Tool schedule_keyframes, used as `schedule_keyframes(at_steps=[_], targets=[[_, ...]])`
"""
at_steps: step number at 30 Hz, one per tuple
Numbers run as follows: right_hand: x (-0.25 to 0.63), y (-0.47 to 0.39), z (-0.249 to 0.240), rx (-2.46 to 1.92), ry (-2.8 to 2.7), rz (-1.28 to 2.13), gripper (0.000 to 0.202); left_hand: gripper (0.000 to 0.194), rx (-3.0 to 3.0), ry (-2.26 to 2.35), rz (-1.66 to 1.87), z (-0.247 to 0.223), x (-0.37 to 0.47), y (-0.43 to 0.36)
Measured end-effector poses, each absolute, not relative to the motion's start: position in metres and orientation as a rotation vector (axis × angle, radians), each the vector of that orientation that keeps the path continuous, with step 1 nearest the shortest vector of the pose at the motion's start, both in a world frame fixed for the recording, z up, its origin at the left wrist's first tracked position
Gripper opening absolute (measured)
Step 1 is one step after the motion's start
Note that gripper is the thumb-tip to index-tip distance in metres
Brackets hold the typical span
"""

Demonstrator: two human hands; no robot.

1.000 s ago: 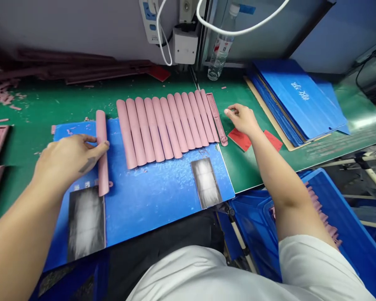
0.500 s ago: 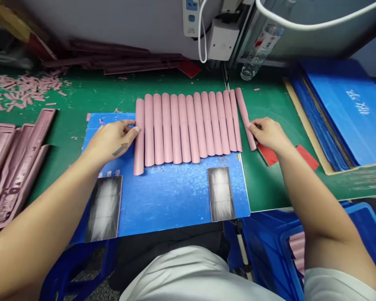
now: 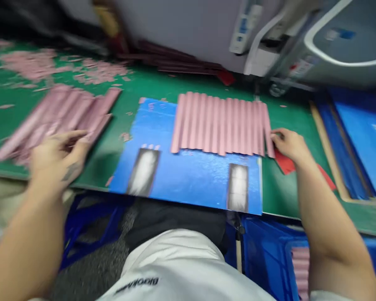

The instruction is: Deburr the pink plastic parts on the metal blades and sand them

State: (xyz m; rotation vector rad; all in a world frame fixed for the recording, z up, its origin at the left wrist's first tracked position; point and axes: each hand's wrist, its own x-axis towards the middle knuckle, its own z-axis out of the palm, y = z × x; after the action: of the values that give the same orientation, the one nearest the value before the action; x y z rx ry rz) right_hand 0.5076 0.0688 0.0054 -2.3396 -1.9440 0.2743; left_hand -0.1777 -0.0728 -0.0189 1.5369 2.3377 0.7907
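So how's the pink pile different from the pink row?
The pink row lies neatly side by side; the pink pile is slanted and jumbled. The row sits mostly on the blue sheet, the pile on the green table. The left hand is at the pile; the right hand is at the row's end. Both have long pink pieces.

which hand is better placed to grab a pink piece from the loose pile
Left, I'd say: the left hand is right at the loose pile, while the right hand is at the far end of the neat row, across the blue board.
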Motion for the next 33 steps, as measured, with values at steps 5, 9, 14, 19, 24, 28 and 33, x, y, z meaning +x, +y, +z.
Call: schedule_keyframes(at_steps=[5,9,14,19,24,28,33], targets=[[0.487,0.105,0.015,-2.621,-1.784,0.015,0.024,0.045,1.507,2.423,1.080,-0.019,-0.195,-0.135],[0.370,0.090,0.040,-2.129,-1.935,-0.099,0.037,0.043,1.788,2.484,0.762,-0.026,-0.207,-0.143],[0.135,0.023,0.049,-1.312,-2.594,0.687,0.029,0.033,1.748,2.394,0.569,-0.026,-0.193,-0.126],[0.015,-0.001,0.020,-1.224,-2.323,1.370,0.036,0.041,1.087,1.752,1.313,-0.028,-0.176,-0.141],[0.021,-0.014,0.003,-1.013,-1.712,1.805,0.059,0.054,0.979,1.322,1.401,-0.036,-0.139,-0.156],[0.066,-0.022,0.006,-0.988,-1.410,1.674,0.062,0.036,1.449,1.589,1.199,-0.024,-0.133,-0.115],[0.110,-0.025,0.019,-0.898,-1.042,1.587,0.042,0.029,1.819,2.251,0.666,-0.016,-0.151,-0.008]])
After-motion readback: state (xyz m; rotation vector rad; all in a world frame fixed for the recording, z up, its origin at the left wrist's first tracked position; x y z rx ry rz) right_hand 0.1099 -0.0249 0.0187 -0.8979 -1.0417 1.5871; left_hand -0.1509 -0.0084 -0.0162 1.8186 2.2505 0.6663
